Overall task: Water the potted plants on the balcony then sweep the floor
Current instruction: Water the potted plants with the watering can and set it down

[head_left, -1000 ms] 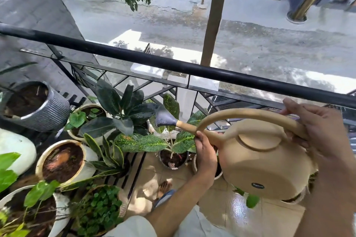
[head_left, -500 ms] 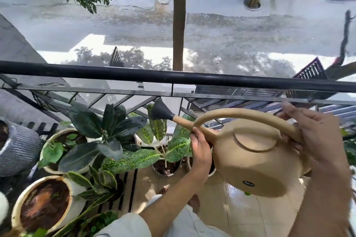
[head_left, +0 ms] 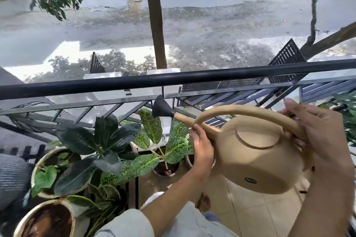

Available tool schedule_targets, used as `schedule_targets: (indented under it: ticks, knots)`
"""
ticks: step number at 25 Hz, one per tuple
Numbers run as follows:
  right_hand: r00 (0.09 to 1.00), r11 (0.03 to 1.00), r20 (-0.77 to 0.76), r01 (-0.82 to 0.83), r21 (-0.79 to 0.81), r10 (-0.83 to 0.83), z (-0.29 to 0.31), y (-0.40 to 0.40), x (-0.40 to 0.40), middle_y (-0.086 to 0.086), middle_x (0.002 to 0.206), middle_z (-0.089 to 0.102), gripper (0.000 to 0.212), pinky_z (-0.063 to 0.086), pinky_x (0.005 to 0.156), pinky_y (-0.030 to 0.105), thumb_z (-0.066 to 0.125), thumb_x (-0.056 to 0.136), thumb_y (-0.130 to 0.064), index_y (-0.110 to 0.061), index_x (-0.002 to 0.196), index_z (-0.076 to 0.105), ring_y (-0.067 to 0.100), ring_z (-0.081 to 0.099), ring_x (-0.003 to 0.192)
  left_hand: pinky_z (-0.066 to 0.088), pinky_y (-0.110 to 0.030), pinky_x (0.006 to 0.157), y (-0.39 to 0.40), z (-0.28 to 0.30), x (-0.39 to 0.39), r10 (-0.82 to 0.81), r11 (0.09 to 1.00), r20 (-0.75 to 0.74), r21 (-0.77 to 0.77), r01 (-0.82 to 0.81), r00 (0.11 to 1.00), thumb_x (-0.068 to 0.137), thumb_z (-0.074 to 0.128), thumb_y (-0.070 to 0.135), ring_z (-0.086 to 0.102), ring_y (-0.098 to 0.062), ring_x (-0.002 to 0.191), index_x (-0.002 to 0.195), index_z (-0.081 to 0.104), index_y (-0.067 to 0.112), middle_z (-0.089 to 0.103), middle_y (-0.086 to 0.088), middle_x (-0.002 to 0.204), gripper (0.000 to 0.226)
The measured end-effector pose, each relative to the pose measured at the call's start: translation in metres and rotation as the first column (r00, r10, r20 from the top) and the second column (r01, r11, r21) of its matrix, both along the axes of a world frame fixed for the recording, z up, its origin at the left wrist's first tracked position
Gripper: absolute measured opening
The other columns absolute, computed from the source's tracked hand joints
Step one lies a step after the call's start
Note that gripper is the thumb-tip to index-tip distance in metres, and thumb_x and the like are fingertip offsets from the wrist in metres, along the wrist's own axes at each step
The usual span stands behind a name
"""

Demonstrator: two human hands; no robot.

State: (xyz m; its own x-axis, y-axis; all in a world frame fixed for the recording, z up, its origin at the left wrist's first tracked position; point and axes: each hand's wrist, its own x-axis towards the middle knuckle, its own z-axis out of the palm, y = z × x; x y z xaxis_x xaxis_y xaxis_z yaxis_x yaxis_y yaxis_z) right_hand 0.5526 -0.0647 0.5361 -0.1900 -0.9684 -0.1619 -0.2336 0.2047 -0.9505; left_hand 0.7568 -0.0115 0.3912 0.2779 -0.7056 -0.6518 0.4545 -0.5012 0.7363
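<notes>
Balcony railing (head_left: 173, 80) fronts the potted plants (head_left: 107, 150) at lower left, where the watering can (head_left: 256, 157), right hand (head_left: 323, 136) gripping its handle and left hand (head_left: 202, 148) clasping the spout, hangs mid-frame, watering seemingly underway, sweeping undone.

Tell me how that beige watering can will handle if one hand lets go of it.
The watering can looks rigid moulded plastic, so it probably won't flex. The right hand grips the arched handle at the rear, while the left hand holds the spout base; that suggests it is weighty or front-heavy. Released, it would likely tip toward the black rose.
</notes>
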Motion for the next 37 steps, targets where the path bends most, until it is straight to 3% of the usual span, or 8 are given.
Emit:
schedule_targets:
  ticks: [2, 7, 12, 16, 20, 25, 30, 37]
  knots:
    - [1.0, 1.0, 0.008, 0.024, -0.006, -0.024, 0.003, 0.003, -0.005, 0.024, 0.048, 0.061, 0.059, 0.041, 0.044, 0.013, 0.085, 0.075, -0.069, -0.012, 0.091, 0.084, 0.017, 0.033, 0.024, 0.028, -0.022, 0.104, 0.001, 0.002, -0.005, -0.005, 1.0, -0.002, -0.028, 0.005, 1.0, 0.11, 0.02, 0.059, 0.039, -0.004, 0.129, 0.168, 0.016, 0.032, 0.045, 0.004, 0.156, 0.064]
    - [0.998, 0.999, 0.017, 0.054, -0.002, -0.054, 0.009, 0.004, -0.033, 0.024, 0.05, 0.061, 0.061, 0.042, 0.046, 0.014, 0.085, 0.072, -0.072, -0.013, 0.091, 0.082, 0.017, 0.037, 0.025, 0.03, -0.019, 0.104, -0.001, 0.0, -0.032, -0.03, 0.996, 0.006, -0.087, 0.031, 1.0, 0.111, 0.021, 0.056, 0.048, 0.018, 0.1, 0.16, 0.029, 0.033, 0.049, 0.012, 0.143, 0.055]
    - [0.999, 0.999, 0.031, 0.032, 0.022, -0.032, 0.011, -0.001, -0.075, 0.021, 0.049, 0.061, 0.065, 0.04, 0.044, 0.013, 0.084, 0.072, -0.072, -0.01, 0.091, 0.081, 0.018, 0.038, 0.026, 0.03, -0.025, 0.111, -0.009, -0.006, -0.076, -0.038, 0.996, -0.035, -0.081, 0.035, 0.999, 0.102, 0.026, 0.07, 0.04, -0.001, 0.132, 0.168, 0.02, 0.031, 0.048, 0.007, 0.155, 0.076]
    - [1.0, 1.0, -0.01, -0.019, -0.006, 0.019, 0.024, -0.021, -0.127, 0.029, 0.052, 0.062, 0.061, 0.04, 0.047, 0.015, 0.084, 0.071, -0.072, -0.014, 0.09, 0.084, 0.018, 0.036, 0.033, 0.035, -0.037, 0.123, -0.021, -0.005, -0.14, 0.005, 0.994, -0.049, -0.109, -0.011, 0.999, 0.089, 0.03, 0.081, 0.05, -0.015, 0.142, 0.163, 0.032, 0.034, 0.051, 0.002, 0.158, 0.087]
    - [0.999, 0.998, -0.024, -0.046, -0.039, 0.046, 0.039, -0.044, -0.174, 0.021, 0.044, 0.059, 0.056, 0.039, 0.047, 0.011, 0.084, 0.074, -0.07, -0.017, 0.091, 0.084, 0.013, 0.033, 0.028, 0.044, -0.048, 0.12, -0.039, -0.009, -0.198, 0.046, 0.988, -0.124, -0.139, -0.064, 0.991, 0.086, 0.043, 0.088, 0.053, -0.039, 0.143, 0.159, 0.039, 0.03, 0.05, -0.029, 0.154, 0.094]
    - [0.993, 0.994, -0.051, -0.104, -0.032, 0.102, 0.036, -0.065, -0.22, 0.022, 0.045, 0.059, 0.06, 0.037, 0.047, 0.012, 0.082, 0.074, -0.072, -0.015, 0.094, 0.083, 0.013, 0.029, 0.023, 0.035, -0.055, 0.124, -0.057, -0.025, -0.249, 0.084, 0.986, -0.237, -0.118, -0.114, 0.968, 0.054, 0.055, 0.105, 0.036, -0.047, 0.15, 0.158, 0.039, 0.039, 0.033, -0.033, 0.161, 0.124]
    - [0.989, 0.99, -0.049, -0.137, -0.017, 0.136, 0.029, -0.083, -0.253, 0.021, 0.047, 0.063, 0.058, 0.039, 0.046, 0.012, 0.081, 0.075, -0.072, -0.017, 0.093, 0.083, 0.015, 0.033, 0.023, 0.032, -0.061, 0.123, -0.066, -0.032, -0.285, 0.127, 0.978, -0.278, -0.126, -0.168, 0.952, 0.05, 0.059, 0.105, 0.027, -0.057, 0.147, 0.156, 0.043, 0.038, 0.02, -0.034, 0.159, 0.126]
    - [0.978, 0.98, -0.064, -0.199, -0.021, 0.197, 0.017, -0.098, -0.276, 0.023, 0.048, 0.064, 0.056, 0.037, 0.041, 0.011, 0.081, 0.077, -0.071, -0.017, 0.091, 0.084, 0.016, 0.033, 0.024, 0.049, -0.039, 0.104, -0.064, -0.043, -0.305, 0.2, 0.968, -0.185, -0.111, -0.223, 0.962, 0.094, 0.041, 0.076, 0.066, -0.023, 0.122, 0.16, 0.035, 0.038, 0.074, -0.01, 0.129, 0.076]
